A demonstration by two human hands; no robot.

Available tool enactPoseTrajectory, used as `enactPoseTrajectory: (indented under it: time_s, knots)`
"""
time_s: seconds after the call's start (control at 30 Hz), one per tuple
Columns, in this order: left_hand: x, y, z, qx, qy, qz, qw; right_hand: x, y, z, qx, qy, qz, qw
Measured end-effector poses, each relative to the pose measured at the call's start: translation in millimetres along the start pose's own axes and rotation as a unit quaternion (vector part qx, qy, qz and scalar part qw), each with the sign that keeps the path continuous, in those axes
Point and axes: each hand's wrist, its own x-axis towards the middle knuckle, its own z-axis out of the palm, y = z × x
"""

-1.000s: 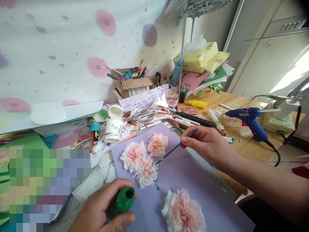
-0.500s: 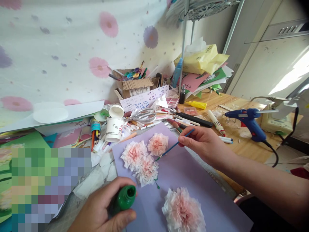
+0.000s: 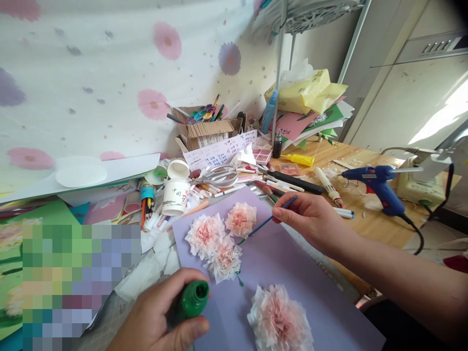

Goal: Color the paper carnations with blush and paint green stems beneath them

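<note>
My left hand [image 3: 157, 312] is wrapped round an uncapped bottle of green paint [image 3: 195, 300], its mouth tilted towards me. Between thumb and fingers, my right hand [image 3: 300, 214] pinches a thin blue paintbrush [image 3: 266, 222]. The green tip points down and left, at the edge of the pink-and-white tissue flowers. Three of these paper flowers [image 3: 241, 220] form a cluster on a sheet of lilac paper [image 3: 314, 297]. A larger paper flower [image 3: 281, 319] sits near the sheet's lower edge. Just below the cluster is a small green painted mark [image 3: 240, 279].
Behind the sheet lie many markers, scissors [image 3: 219, 175] and two paper cups, one [image 3: 175, 197] upright. A cardboard box [image 3: 208, 129] holds brushes. At right rests a blue glue gun [image 3: 380, 183]. A green painted sheet [image 3: 47, 214] lies at left, partly pixelated.
The whole view has shifted slightly, with things appearing a little further right and down. Both hands keep their holds, and the brush tip stays beside the flower cluster.
</note>
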Motion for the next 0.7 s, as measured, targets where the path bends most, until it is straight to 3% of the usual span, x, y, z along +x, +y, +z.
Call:
enactPoseTrajectory:
  time_s: [0.7]
  knots:
    - [-0.7, 6.8, 1.6, -0.030, 0.016, -0.010, 0.999, -2.1, -1.9, -2.6, -0.014, 0.001, -0.004, 1.000]
